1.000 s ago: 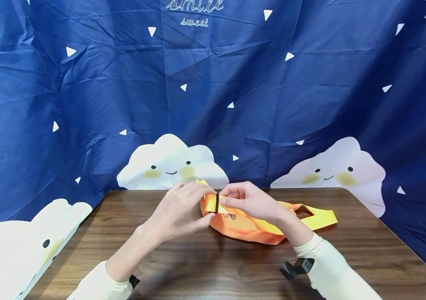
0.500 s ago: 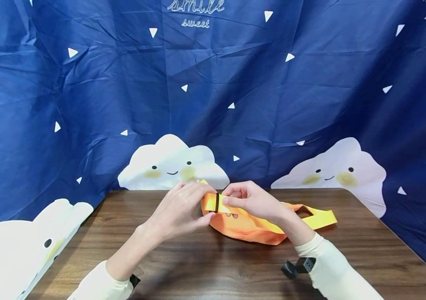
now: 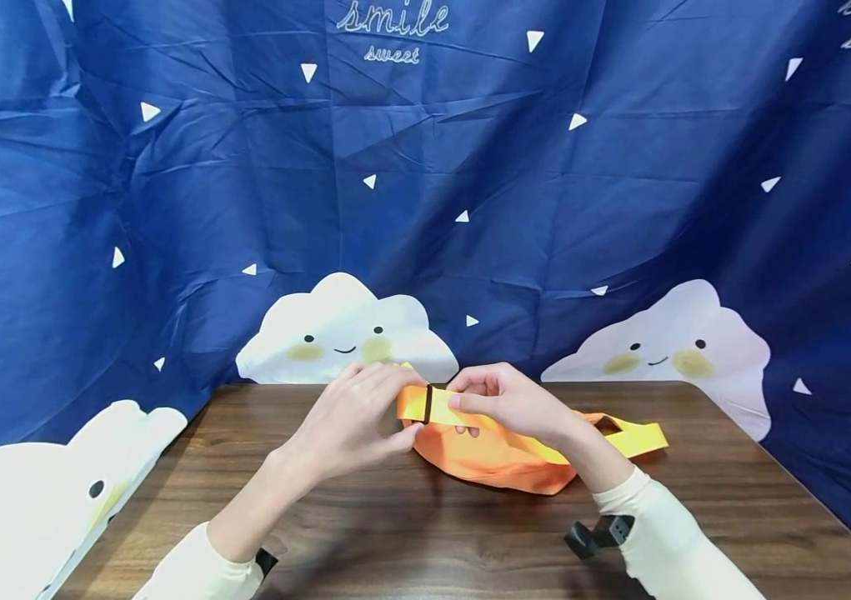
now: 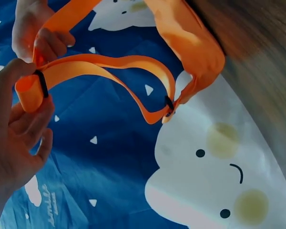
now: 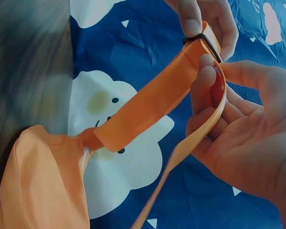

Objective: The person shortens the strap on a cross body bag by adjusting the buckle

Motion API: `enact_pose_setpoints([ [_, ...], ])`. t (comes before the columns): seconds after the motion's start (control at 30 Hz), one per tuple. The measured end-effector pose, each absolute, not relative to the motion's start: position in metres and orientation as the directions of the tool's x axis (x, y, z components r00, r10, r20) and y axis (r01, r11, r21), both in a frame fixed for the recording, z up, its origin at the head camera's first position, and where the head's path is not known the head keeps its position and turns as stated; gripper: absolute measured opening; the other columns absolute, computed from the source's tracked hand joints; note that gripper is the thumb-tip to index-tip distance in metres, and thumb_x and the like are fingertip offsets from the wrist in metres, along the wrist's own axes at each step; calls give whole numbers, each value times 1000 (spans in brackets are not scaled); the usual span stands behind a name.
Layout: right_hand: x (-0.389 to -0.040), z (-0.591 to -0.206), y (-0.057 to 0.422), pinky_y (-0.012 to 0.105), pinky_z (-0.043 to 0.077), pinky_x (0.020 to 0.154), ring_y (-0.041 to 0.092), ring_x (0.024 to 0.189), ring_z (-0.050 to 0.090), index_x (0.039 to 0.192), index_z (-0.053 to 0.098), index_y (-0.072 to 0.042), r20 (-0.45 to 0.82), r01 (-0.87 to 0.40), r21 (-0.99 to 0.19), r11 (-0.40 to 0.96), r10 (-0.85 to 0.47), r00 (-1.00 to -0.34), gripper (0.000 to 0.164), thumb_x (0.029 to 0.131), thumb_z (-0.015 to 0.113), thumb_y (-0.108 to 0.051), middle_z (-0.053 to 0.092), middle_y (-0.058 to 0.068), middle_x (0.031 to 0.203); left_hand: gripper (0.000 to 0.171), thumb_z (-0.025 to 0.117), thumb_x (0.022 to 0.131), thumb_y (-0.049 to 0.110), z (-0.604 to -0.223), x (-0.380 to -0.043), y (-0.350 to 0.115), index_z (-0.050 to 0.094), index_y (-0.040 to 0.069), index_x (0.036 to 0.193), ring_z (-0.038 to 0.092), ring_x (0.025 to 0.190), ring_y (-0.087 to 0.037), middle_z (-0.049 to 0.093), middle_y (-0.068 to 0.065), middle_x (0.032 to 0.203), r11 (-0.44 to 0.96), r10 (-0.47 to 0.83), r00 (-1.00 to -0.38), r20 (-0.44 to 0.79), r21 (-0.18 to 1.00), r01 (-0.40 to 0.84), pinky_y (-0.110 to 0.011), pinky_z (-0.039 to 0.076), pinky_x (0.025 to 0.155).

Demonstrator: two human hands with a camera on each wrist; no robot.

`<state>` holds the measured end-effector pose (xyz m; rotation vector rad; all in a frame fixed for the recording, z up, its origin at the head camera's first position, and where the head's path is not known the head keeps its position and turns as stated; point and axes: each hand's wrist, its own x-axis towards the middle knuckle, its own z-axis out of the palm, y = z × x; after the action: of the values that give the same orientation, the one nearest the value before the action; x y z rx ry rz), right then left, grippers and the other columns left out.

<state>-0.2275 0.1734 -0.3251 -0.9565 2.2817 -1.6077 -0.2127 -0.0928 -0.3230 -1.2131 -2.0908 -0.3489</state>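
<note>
An orange fabric bag (image 3: 496, 467) lies on the table, its wide strap (image 5: 150, 100) raised off the surface. The strap runs through a black slider buckle (image 3: 428, 404) and forms a short loop (image 4: 30, 93) beyond it. My left hand (image 3: 346, 425) pinches the slider and strap between thumb and fingertips. Just right of the buckle, my right hand (image 3: 511, 407) pinches the strap between thumb and curled fingers. The right wrist view shows a loose length of strap (image 5: 181, 150) hanging down past the right palm. A second dark ring (image 4: 168, 102) joins the strap to the bag.
The brown wooden table (image 3: 365, 525) extends around the bag. Behind it hangs a blue curtain (image 3: 425, 208) with white clouds and triangles. A yellow strap end (image 3: 638, 440) lies to the right of my right forearm.
My left hand and the slider have shifted slightly left. The right hand has moved slightly right, so more strap shows between the slider and the right thumb.
</note>
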Motion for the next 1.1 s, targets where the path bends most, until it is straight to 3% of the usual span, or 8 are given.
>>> enact_pose_setpoints([
  [0.3, -227, -329, 173, 27, 51, 69, 23, 77, 62, 109, 71, -2, 209, -386, -909, 158, -628, -749, 16, 101, 64, -13, 68, 15, 87, 40, 75, 84, 30, -327, -214, -88, 62, 15, 119, 55, 106, -11, 61, 8, 109, 498, 673, -296, 678, -119, 859, -35, 41, 81],
  [0.87, -232, -325, 177, 27, 50, 71, 22, 80, 61, 110, 72, -4, 170, -371, -908, 193, -640, -749, 17, 99, 66, -16, 68, 13, 89, 39, 75, 83, 32, -328, -213, -86, 64, 16, 116, 56, 104, -11, 63, 7, 108, 525, 666, -302, 682, -140, 840, -34, 41, 82],
  [1.1, -234, -330, 176, 26, 51, 72, 20, 79, 62, 111, 70, 0, 187, -368, -917, 151, -652, -735, 16, 99, 65, -9, 68, 14, 89, 40, 75, 83, 32, -331, -214, -84, 63, 15, 117, 57, 104, -11, 63, 6, 109, 524, 669, -302, 679, -143, 840, -34, 40, 82],
])
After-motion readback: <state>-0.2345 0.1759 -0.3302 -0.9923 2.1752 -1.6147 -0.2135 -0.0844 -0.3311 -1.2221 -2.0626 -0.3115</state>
